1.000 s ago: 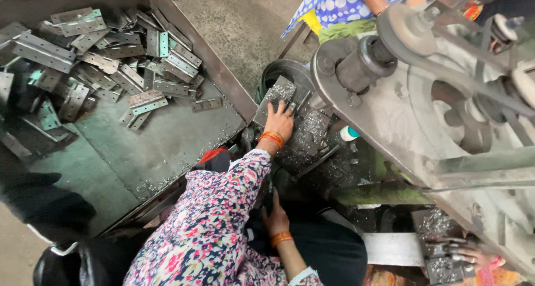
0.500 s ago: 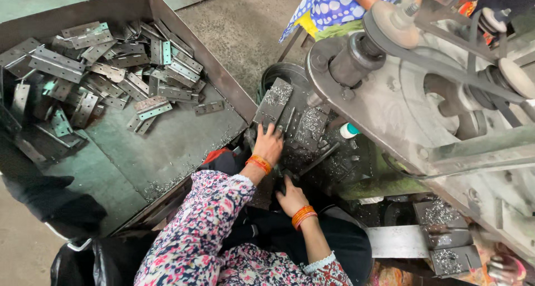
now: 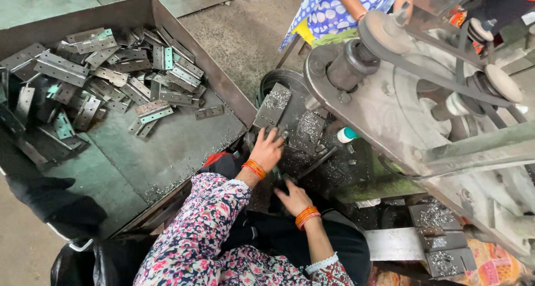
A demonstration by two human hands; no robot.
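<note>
Your left hand (image 3: 267, 149) rested on the dark machine bed (image 3: 312, 147) just below the flat metal plate (image 3: 273, 105). Its fingers were spread and laid flat on the shavings-covered surface, touching the lower edge of that plate; whether they gripped anything could not be told. Your right hand (image 3: 294, 198) lay nearer to your body than the plate, palm down, fingers loosely spread against the dark parts beside your lap; no object was visibly pinched in it. Both wrists carried orange bangles (image 3: 254, 169).

The flat metal plate leaned tilted against the round dark bin (image 3: 278, 79), its face speckled with bright metal chips. To the right of the plate stood the large grey press machine (image 3: 412, 108) with its flywheel and belt. A small white bottle with a teal cap (image 3: 346, 134) sat just right of the plate, at the machine's base.

To the left of the plate, a rusted metal tray (image 3: 167, 147) held a heap of hinge plates (image 3: 111, 74) in its far corner. Beyond the plate, another person in a blue dotted garment (image 3: 329, 10) stood by the machine.
</note>
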